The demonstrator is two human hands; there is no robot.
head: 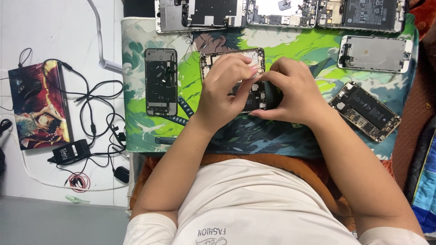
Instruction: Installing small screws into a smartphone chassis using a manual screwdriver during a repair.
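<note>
Hands: left (225, 88) + right (290, 93) pinching opened phone (254, 97)

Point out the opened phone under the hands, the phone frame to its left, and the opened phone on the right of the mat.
opened phone under the hands (254, 56), head view, top edge.
phone frame (161, 81), head view, middle.
opened phone on the right (364, 111), head view, battery.

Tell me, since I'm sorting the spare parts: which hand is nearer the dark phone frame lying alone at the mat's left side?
Left. The left hand works on the opened phone just right of the dark phone frame; the right hand sits farther right, beyond the left hand.
</note>
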